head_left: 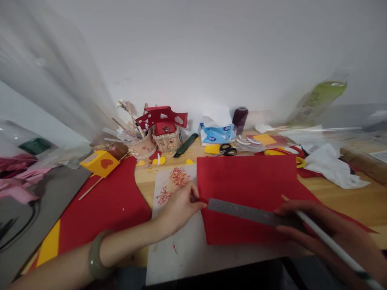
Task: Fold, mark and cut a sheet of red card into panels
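My left hand (179,207) is closed in a pinch at the left edge of a large red sheet (248,177). A bit of red material (202,199) shows between its thumb and fingers; whether it belongs to the sheet I cannot tell. A grey metal ruler (238,210) reaches across the sheet, its left end close to my left fingertips. My right hand (329,229), slightly blurred, grips the ruler's other end. A slim white-barrelled pencil (329,243) also rests in that hand. Under the sheet lies a pale board (169,253).
Red and yellow scraps (173,183) are heaped on the board. Leftward, a yellow paper box on a stick (104,163) lies over another red sheet (105,205). Behind stand decorated pots (166,139), a green cutter (186,145), scissors (228,150), tissues (217,133) and a dark thread spool (240,119).
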Demonstrator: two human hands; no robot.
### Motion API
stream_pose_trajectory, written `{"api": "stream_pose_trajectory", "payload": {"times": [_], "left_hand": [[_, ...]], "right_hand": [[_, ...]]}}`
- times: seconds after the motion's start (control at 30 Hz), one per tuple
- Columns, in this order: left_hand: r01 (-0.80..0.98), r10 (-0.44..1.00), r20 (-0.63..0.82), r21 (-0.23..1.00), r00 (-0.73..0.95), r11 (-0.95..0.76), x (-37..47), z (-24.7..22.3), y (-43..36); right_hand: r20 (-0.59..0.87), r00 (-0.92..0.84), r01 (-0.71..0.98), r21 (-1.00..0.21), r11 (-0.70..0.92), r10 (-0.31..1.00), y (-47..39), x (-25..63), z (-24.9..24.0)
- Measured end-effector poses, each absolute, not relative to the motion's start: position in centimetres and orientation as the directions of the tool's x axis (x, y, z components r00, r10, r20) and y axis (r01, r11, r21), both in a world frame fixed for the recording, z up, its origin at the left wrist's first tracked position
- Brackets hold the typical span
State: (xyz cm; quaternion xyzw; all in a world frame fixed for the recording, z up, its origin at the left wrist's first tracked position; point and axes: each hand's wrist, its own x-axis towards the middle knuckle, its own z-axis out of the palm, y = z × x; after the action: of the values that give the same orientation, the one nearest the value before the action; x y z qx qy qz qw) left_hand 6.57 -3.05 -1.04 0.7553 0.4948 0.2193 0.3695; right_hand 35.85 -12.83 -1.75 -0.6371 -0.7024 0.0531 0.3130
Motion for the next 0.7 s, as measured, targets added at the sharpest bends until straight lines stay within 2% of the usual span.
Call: {"api": "stream_pose_trajectory", "payload": {"times": [0.07,0.1,0.2,0.27,0.33,0.4,0.6,0.7], "left_hand": [[0.655,0.887,0.064,0.651,0.457,-0.385,5.8,-0.9,-3.1],[0.680,0.850,0.138,0.542,0.508,-0.494,5.4,-0.9,-3.2],[0.559,0.562,0.388,0.133,0.731,-0.819,4.7,-1.1,-3.8],[0.430,0.373,0.474,-0.015,0.798,-0.903,4.7,-1.7,-4.4],[0.389,0.305,0.501,-0.070,0.810,-0.919,4.9,-2.4,-5.1],[0.404,0.314,0.505,-0.078,0.804,-0.911,5.1,-2.9,-5.8],[0.391,0.300,0.506,-0.081,0.808,-0.917,4.7,-2.6,-6.8],[0.376,0.302,0.516,-0.042,0.801,-0.926,4.1,-2.7,-7.1]], "right_hand": [[0.314,-0.089,0.817,-0.520,0.250,0.945,-11.0,34.9,-2.4],[0.307,-0.116,0.795,-0.541,0.274,0.944,-10.4,34.6,-2.8],[0.335,-0.162,0.755,-0.563,0.335,0.928,-10.0,34.1,-3.9],[0.375,-0.243,0.750,-0.512,0.419,0.894,-10.3,33.9,-4.2],[0.397,-0.323,0.763,-0.428,0.485,0.859,-10.6,33.8,-4.2],[0.386,-0.387,0.767,-0.371,0.524,0.838,-10.9,33.4,-4.2],[0.386,-0.484,0.712,-0.348,0.610,0.785,-11.2,32.3,-4.6],[0.356,-0.500,0.688,-0.391,0.612,0.789,-11.4,32.4,-4.8]]}}
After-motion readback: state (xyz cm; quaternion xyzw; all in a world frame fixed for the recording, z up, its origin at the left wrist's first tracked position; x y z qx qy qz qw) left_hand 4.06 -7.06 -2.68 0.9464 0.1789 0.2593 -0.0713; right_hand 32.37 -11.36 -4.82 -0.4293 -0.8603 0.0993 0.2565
